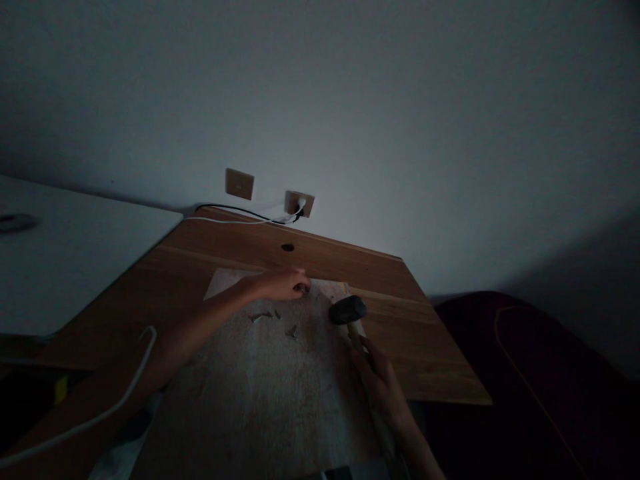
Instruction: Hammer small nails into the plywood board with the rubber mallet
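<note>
My right hand (381, 380) is wrapped round the handle of a black mallet (347, 311), whose head hovers just above the right edge of a pale wooden board (260, 393). My left hand (286, 285) reaches to the far end of the board with its fingers curled down, pinching something too small and dark to name. A few small metal bits (274, 320) lie loose on the board just in front of that hand. The room is very dim.
The board lies on a brown wooden desk (410, 360) with a cable hole (287, 247) near the back. Wall sockets (299, 203) with plugged cables sit behind it. A white cable (125, 393) crosses my left forearm. A white surface (65, 253) adjoins at left, a dark red seat (525, 387) at right.
</note>
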Available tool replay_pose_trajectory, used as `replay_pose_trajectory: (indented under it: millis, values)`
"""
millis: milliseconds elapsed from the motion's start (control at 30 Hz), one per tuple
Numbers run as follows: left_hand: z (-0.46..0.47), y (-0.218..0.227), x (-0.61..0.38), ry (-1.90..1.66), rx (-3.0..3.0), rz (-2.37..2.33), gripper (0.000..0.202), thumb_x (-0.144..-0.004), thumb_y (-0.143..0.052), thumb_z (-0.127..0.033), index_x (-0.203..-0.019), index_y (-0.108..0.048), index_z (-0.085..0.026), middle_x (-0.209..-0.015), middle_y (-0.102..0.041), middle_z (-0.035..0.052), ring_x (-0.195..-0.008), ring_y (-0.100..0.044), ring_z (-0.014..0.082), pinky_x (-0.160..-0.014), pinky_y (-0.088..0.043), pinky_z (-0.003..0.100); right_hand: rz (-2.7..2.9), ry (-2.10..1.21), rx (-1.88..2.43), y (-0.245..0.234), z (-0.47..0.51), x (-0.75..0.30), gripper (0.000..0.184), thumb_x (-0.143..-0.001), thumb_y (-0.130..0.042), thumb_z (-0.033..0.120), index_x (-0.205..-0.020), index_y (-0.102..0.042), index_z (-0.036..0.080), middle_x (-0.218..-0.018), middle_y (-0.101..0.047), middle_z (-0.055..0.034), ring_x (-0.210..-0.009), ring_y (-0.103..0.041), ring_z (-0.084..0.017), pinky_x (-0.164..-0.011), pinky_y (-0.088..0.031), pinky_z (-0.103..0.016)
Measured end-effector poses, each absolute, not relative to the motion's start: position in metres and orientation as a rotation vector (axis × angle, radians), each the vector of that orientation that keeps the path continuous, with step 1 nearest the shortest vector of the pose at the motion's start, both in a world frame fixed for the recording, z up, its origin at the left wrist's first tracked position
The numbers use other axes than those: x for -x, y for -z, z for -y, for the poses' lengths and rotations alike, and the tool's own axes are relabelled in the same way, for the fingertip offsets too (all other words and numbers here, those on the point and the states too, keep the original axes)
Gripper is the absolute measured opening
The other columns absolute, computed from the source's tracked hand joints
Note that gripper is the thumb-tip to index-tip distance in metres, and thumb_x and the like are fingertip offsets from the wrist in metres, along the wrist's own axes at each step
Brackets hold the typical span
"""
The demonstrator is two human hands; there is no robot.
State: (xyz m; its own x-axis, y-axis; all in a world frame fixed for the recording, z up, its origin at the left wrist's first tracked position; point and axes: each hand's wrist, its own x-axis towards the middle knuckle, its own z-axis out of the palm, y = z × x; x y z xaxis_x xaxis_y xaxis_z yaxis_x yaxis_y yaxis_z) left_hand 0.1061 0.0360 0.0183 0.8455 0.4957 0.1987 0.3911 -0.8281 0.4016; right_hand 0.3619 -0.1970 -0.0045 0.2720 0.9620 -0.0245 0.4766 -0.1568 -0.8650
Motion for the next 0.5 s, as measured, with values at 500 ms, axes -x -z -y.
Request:
replay_pose_trajectory:
  millis: [500]
  values:
    - [-0.0357,-0.0128,-0.1069,-0.480,-2.480,-0.706,0.008,-0.096,-0.070,-0.016,-0.102,-0.075,-0.019,-0.098,-0.080,0.0041,-0.091,-0.075,0.0193,-0.081,-0.047,0.026,1.266,-0.810,1.795,0.0009,0.1977,-0.3587,0.083,-0.082,-0.065,0.087,-0.128,-0.077,0.019,-0.124,-0.081,-0.0186,-0.120,-0.074,-0.040,-0.103,-0.058,-0.048]
